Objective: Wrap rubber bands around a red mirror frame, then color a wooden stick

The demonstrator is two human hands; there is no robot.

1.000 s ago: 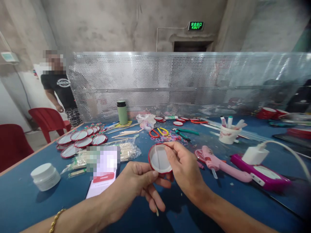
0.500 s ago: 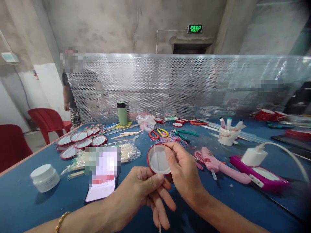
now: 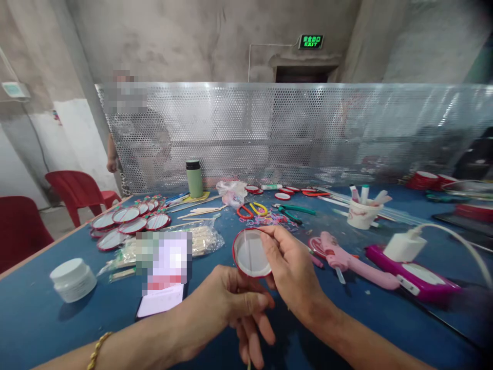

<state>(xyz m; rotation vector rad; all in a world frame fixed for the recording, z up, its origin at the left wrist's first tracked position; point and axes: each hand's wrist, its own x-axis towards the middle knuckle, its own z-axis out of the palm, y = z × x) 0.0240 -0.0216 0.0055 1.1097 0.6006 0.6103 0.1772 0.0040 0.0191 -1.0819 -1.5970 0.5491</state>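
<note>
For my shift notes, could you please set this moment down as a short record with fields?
right hand: holds the red-rimmed round lid upright by its edge
left hand: pinches a thin stick just below the lid
to the right: pink glue gun lying on the blue table
to the left: white jar, bag of sticks
further back: green bottle, paper cup

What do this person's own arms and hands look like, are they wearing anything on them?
Both forearms are bare, with no sleeves in view and no gloves. The left hand has a thin gold-coloured chain bracelet at the wrist. The right hand shows no ring, watch or band on the parts that can be seen.
</note>
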